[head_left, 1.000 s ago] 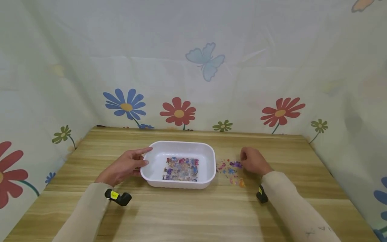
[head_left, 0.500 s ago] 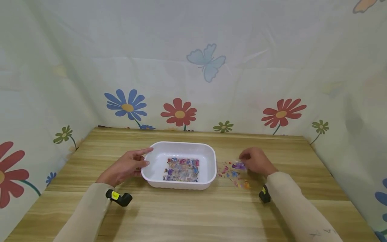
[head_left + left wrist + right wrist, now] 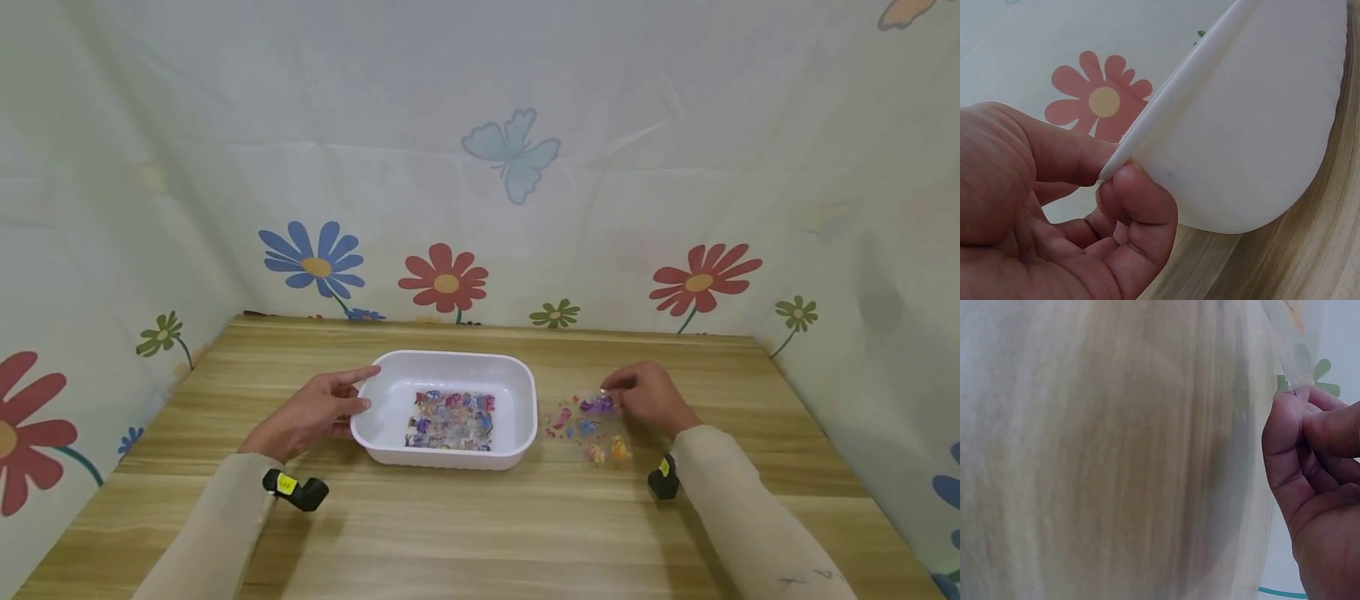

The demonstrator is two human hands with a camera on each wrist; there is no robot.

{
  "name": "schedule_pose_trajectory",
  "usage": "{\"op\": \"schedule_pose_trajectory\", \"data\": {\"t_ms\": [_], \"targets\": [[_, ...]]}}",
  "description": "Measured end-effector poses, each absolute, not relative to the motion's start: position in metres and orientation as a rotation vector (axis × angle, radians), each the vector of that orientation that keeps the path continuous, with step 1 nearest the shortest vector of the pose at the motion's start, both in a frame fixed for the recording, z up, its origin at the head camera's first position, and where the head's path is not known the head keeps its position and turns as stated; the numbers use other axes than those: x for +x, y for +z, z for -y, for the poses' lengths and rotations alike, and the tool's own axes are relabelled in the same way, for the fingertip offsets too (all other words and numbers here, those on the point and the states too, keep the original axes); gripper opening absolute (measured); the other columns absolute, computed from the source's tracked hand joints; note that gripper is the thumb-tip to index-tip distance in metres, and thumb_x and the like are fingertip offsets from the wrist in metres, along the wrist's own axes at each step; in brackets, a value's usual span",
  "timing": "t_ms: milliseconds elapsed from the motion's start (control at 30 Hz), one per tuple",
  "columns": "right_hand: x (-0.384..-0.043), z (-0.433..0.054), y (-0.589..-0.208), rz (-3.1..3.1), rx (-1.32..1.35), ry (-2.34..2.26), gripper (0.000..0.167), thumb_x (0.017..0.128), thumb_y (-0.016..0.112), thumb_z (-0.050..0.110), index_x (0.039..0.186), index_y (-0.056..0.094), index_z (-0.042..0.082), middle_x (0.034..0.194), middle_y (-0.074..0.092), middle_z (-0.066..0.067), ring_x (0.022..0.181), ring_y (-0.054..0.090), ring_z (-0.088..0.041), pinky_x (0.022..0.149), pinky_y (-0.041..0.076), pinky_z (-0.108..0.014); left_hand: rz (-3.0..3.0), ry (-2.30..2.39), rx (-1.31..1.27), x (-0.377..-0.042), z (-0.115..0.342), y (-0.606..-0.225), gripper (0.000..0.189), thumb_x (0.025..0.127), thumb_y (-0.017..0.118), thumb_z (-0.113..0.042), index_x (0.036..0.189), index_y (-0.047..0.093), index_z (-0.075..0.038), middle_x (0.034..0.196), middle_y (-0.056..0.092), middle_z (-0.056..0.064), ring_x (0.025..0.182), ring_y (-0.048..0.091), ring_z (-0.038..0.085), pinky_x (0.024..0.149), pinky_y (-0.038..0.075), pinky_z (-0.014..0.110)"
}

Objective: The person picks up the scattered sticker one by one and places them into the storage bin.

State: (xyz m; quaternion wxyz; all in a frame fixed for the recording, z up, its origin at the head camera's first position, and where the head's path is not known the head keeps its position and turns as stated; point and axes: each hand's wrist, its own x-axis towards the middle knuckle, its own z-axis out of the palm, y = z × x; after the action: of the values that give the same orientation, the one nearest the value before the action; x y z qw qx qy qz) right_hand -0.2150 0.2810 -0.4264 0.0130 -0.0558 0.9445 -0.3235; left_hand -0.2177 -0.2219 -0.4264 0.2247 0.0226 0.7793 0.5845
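A white plastic basin [image 3: 442, 459] stands on the table, a pile of clear sticker sheets [image 3: 450, 423] with colourful figures lying on its floor. My left hand [image 3: 307, 414] pinches the basin's left rim between thumb and fingers; the left wrist view shows the basin wall [image 3: 1247, 131] beyond the fingertips. Right of the basin, my right hand [image 3: 651, 402] pinches the edge of a transparent sticker sheet [image 3: 587, 427] printed with purple, pink, blue and yellow figures. In the right wrist view the thin clear film [image 3: 1291, 369] runs up from the thumb and fingertip.
The wood-grain table [image 3: 480, 533] stretches in front of the basin and to both sides. A pale cloth backdrop [image 3: 360, 167] with printed flowers and a butterfly hangs behind and along the sides. Black wrist cameras [image 3: 300, 492] sit on both sleeves.
My right hand has shifted slightly right, and the sticker sheet has moved right with it, away from the basin. The left hand and the basin stay in place.
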Motion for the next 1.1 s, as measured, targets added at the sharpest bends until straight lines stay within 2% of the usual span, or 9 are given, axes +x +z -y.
{"op": "schedule_pose_trajectory", "data": {"t_ms": [233, 400, 533, 833, 1100], "targets": [[-0.213, -0.282, -0.422, -2.88, -0.141, -1.153, 0.021, 0.093, 0.064, -0.005, 0.107, 0.079, -0.002, 0.109, 0.076, -0.02, 0.082, 0.066, -0.018, 0.078, 0.055, -0.03, -2.146, 1.611, 0.058, -0.219, 0.221, -0.428, 0.065, 0.105, 0.061, -0.01, 0.163, 0.035, -0.021, 0.134, 0.05, 0.022, 0.105, 0.064, 0.029, 0.088, 0.064, 0.038], [-0.212, -0.282, -0.419, -2.81, -0.114, -1.258, 0.02, 0.094, 0.064, -0.006, 0.11, 0.077, -0.006, 0.108, 0.075, -0.023, 0.076, 0.065, -0.016, 0.067, 0.054, -0.024, -2.147, 1.617, 0.051, -0.221, 0.222, -0.43, 0.064, 0.105, 0.059, -0.008, 0.163, 0.036, -0.021, 0.127, 0.053, 0.021, 0.103, 0.065, 0.028, 0.085, 0.064, 0.037], [-0.212, -0.283, -0.415, -2.799, -0.101, -1.24, 0.022, 0.096, 0.063, -0.005, 0.113, 0.076, -0.006, 0.109, 0.075, -0.021, 0.08, 0.065, -0.018, 0.069, 0.055, -0.025, -2.144, 1.618, 0.06, -0.22, 0.222, -0.429, 0.064, 0.105, 0.06, -0.009, 0.163, 0.036, -0.021, 0.121, 0.053, 0.017, 0.102, 0.064, 0.028, 0.084, 0.064, 0.036], [-0.211, -0.286, -0.402, -2.773, -0.091, -1.246, 0.022, 0.099, 0.06, -0.003, 0.118, 0.073, -0.006, 0.109, 0.073, -0.02, 0.082, 0.064, -0.019, 0.074, 0.059, -0.029, -2.142, 1.616, 0.059, -0.22, 0.221, -0.427, 0.065, 0.105, 0.06, -0.009, 0.163, 0.036, -0.022, 0.122, 0.052, 0.017, 0.103, 0.064, 0.028, 0.085, 0.063, 0.036], [-0.209, -0.287, -0.393, -2.777, -0.107, -1.257, 0.024, 0.1, 0.06, -0.002, 0.12, 0.072, -0.007, 0.11, 0.073, -0.02, 0.082, 0.066, -0.018, 0.078, 0.062, -0.038, -2.145, 1.62, 0.076, -0.218, 0.222, -0.428, 0.066, 0.104, 0.061, -0.009, 0.164, 0.035, -0.021, 0.113, 0.049, 0.013, 0.1, 0.062, 0.028, 0.078, 0.062, 0.031]]}}
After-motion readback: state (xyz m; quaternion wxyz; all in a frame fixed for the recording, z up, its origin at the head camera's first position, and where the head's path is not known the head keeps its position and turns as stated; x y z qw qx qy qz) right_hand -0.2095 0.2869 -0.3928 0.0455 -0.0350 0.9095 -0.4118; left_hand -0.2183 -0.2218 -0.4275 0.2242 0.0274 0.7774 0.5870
